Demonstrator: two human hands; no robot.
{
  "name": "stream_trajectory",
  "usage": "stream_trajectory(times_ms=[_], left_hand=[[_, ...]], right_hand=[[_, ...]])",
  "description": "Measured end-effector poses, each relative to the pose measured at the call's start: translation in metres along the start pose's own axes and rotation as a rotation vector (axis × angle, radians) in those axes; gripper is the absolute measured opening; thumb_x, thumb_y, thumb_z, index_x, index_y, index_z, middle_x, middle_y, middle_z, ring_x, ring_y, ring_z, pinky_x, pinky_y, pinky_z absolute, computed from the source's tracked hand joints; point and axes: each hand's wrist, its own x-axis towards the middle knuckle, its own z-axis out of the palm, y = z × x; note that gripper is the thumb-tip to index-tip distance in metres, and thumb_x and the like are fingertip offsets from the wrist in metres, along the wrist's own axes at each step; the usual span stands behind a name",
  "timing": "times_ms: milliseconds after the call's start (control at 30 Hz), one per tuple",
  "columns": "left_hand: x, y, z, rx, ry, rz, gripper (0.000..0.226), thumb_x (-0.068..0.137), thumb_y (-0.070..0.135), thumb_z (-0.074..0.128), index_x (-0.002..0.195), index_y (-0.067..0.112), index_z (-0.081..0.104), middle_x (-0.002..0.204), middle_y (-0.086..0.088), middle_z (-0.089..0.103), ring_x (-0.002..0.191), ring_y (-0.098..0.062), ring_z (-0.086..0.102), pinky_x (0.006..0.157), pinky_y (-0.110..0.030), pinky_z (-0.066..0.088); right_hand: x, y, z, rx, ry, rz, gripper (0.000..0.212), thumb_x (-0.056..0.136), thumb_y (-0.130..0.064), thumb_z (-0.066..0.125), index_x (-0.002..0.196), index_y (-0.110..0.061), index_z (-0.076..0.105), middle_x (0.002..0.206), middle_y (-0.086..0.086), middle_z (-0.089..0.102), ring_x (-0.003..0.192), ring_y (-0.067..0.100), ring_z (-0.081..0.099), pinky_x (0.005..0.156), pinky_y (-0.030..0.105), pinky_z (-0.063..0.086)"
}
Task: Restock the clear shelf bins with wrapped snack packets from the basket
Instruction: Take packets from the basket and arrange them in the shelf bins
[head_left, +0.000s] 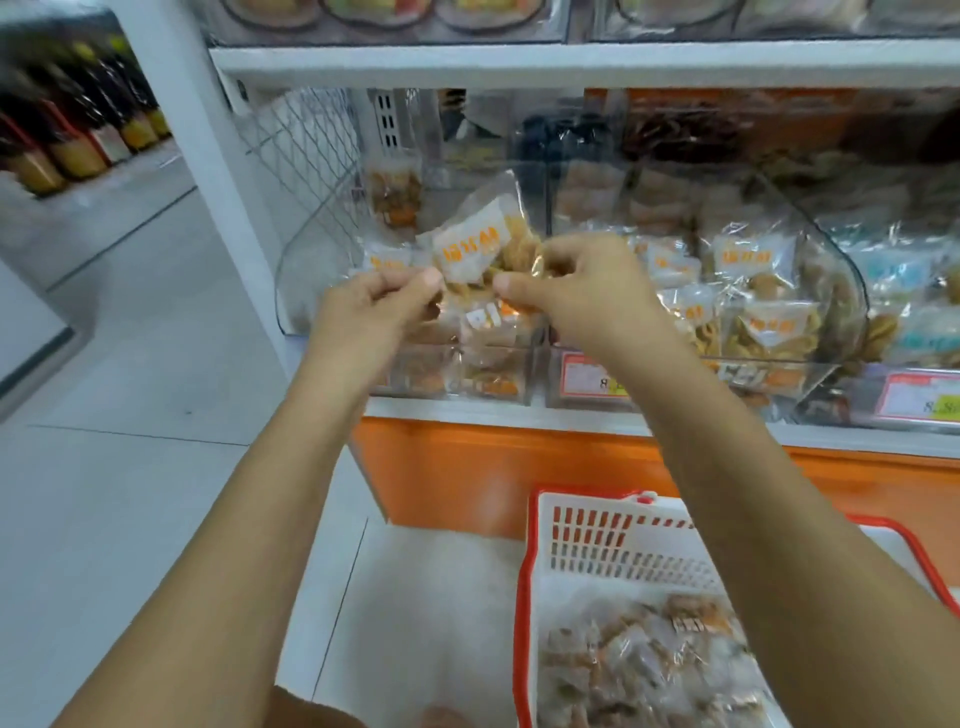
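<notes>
A clear-wrapped snack packet (480, 244) with a white label and orange print is held up between both hands, in front of the leftmost clear shelf bin (322, 218). My left hand (374, 306) pinches its lower left corner; my right hand (576, 280) pinches its right edge. More packets of the same kind lie in that bin below the hands. A white basket with a red rim (587, 540) stands on the floor at the lower right and holds several wrapped packets (644, 660).
The neighbouring clear bin (831, 291) to the right is full of similar packets, with price tags (919, 397) on the shelf front. A white shelf board (571, 60) runs above. The orange shelf base (467, 467) is below. Open tiled aisle floor lies to the left.
</notes>
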Motion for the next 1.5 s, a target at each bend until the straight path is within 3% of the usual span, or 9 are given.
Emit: stream_trajectory(times_ms=[100, 167, 300, 700, 833, 1067, 1267, 1400, 1500], left_hand=[[0.021, -0.014, -0.015, 0.564, 0.299, 0.158, 0.024, 0.091, 0.024, 0.061, 0.110, 0.011, 0.065, 0.103, -0.001, 0.068, 0.096, -0.016, 0.063, 0.079, -0.022, 0.044], [0.030, -0.024, -0.019, 0.707, 0.284, 0.166, 0.021, 0.091, 0.020, 0.057, 0.109, 0.011, 0.065, 0.104, -0.001, 0.068, 0.098, -0.021, 0.063, 0.080, -0.027, 0.044], [0.047, -0.042, -0.023, 0.790, 0.215, 0.174, 0.015, 0.092, 0.018, 0.054, 0.095, 0.014, 0.068, 0.089, 0.000, 0.071, 0.086, -0.021, 0.065, 0.072, -0.030, 0.047], [0.058, -0.044, -0.028, 0.823, 0.190, 0.181, 0.019, 0.091, 0.015, 0.052, 0.100, 0.023, 0.067, 0.090, 0.008, 0.070, 0.087, -0.013, 0.063, 0.071, -0.029, 0.048], [0.058, -0.046, -0.026, 0.757, 0.203, 0.240, 0.014, 0.090, 0.016, 0.056, 0.098, 0.020, 0.067, 0.085, 0.010, 0.067, 0.083, -0.011, 0.063, 0.068, -0.026, 0.047], [0.031, -0.049, -0.008, 0.639, 0.259, 0.645, 0.037, 0.095, 0.033, 0.045, 0.061, 0.017, 0.043, 0.052, 0.010, 0.037, 0.053, -0.010, 0.037, 0.052, -0.020, 0.028], [-0.031, -0.081, 0.033, 0.930, -0.302, 0.429, 0.042, 0.095, 0.038, 0.041, 0.063, 0.015, 0.056, 0.060, -0.003, 0.057, 0.062, -0.026, 0.055, 0.055, -0.036, 0.040], [-0.076, -0.115, 0.054, 0.965, -0.721, 0.119, 0.027, 0.098, 0.029, 0.048, 0.097, 0.012, 0.068, 0.098, -0.006, 0.069, 0.089, -0.023, 0.063, 0.077, -0.034, 0.050], [-0.096, -0.134, 0.058, 0.998, -0.973, -0.013, 0.031, 0.099, 0.019, 0.043, 0.126, 0.012, 0.058, 0.124, -0.007, 0.061, 0.111, -0.026, 0.057, 0.087, -0.025, 0.043]], right_hand=[[0.068, -0.016, 0.024, 0.027, 0.071, 0.109, 0.032, 0.075, -0.034, 0.080, 0.078, -0.004, 0.070, 0.077, 0.010, 0.070, 0.070, 0.021, 0.062, 0.069, 0.038, 0.051], [0.108, -0.023, 0.035, 0.050, 0.166, 0.128, 0.033, 0.075, -0.037, 0.080, 0.089, -0.009, 0.069, 0.089, 0.005, 0.067, 0.082, 0.020, 0.062, 0.075, 0.031, 0.049], [0.175, -0.027, 0.059, 0.036, 0.189, 0.290, 0.040, 0.099, -0.026, 0.050, 0.135, -0.008, 0.047, 0.140, 0.011, 0.047, 0.128, 0.026, 0.046, 0.101, 0.031, 0.039], [0.242, 0.017, 0.094, -0.172, 0.184, 0.276, 0.033, 0.098, -0.016, 0.046, 0.127, -0.002, 0.053, 0.126, 0.012, 0.058, 0.115, 0.028, 0.058, 0.095, 0.036, 0.051], [0.238, 0.011, 0.094, -0.268, 0.281, 0.280, 0.053, 0.096, -0.022, 0.051, 0.141, 0.000, 0.033, 0.139, 0.016, 0.044, 0.123, 0.027, 0.049, 0.099, 0.035, 0.047], [0.103, -0.011, 0.066, -0.342, 0.136, -0.160, 0.012, 0.090, -0.019, 0.059, 0.083, -0.012, 0.053, 0.084, 0.004, 0.061, 0.075, 0.019, 0.057, 0.065, 0.027, 0.045], [-0.043, 0.054, 0.025, -0.479, -0.015, -0.229, 0.026, 0.090, -0.026, 0.061, 0.075, -0.016, 0.043, 0.057, -0.007, 0.043, 0.056, 0.017, 0.041, 0.057, 0.035, 0.033], [-0.102, 0.149, 0.017, -0.600, -0.158, 0.047, 0.026, 0.092, -0.031, 0.059, 0.075, -0.015, 0.049, 0.060, -0.004, 0.050, 0.060, 0.021, 0.050, 0.056, 0.031, 0.038], [-0.125, 0.238, 0.021, -0.666, -0.332, 0.339, 0.015, 0.096, -0.024, 0.053, 0.102, -0.011, 0.059, 0.090, 0.004, 0.064, 0.086, 0.023, 0.062, 0.070, 0.027, 0.045]])
